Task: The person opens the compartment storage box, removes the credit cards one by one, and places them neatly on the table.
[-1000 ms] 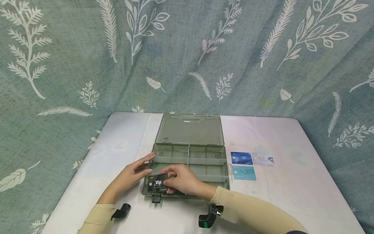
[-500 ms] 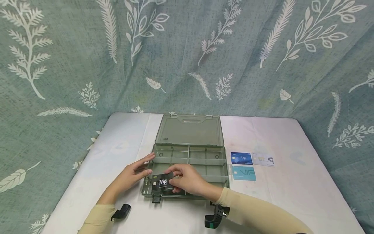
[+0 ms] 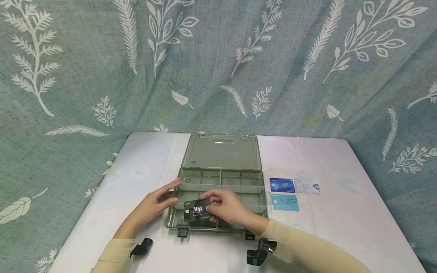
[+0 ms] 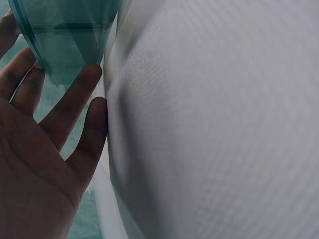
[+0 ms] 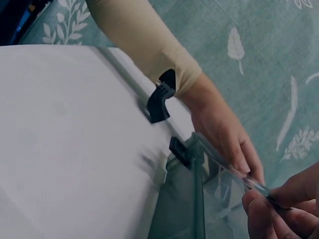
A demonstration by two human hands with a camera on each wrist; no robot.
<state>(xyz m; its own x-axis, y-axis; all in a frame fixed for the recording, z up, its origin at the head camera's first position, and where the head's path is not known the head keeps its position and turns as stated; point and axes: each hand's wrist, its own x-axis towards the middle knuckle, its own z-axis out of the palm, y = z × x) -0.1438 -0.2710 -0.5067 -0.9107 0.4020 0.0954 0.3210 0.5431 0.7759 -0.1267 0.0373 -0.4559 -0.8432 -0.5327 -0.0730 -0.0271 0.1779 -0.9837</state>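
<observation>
My right hand [image 3: 227, 206] pinches the right edge of a black card [image 3: 192, 209] marked "Vip". The card is held over the front-left compartment of a smoky clear divided plastic box [image 3: 243, 208], its printed face up. Seen from the right wrist, thumb and fingers [image 5: 294, 191] close on the thin card. My left hand [image 3: 155, 203] rests at the box's left side, fingers spread and thumb near the front-left compartment. In the left wrist view, the straight fingers [image 4: 79, 94] lie along the box wall [image 4: 75, 55].
The box's lid [image 3: 222, 153] lies folded back behind it. To the right, a blue VIP card [image 3: 282, 185], a whitish one [image 3: 307, 186] and a teal one [image 3: 285, 202] lie on the white table [image 3: 327, 235]. Latches [image 3: 182, 232] stick out in front. Patterned cloth [image 3: 218, 68] surrounds the table.
My right hand has moved right with the black card, drawing it from the box's left end toward the middle divider. The left hand has stayed in place.
</observation>
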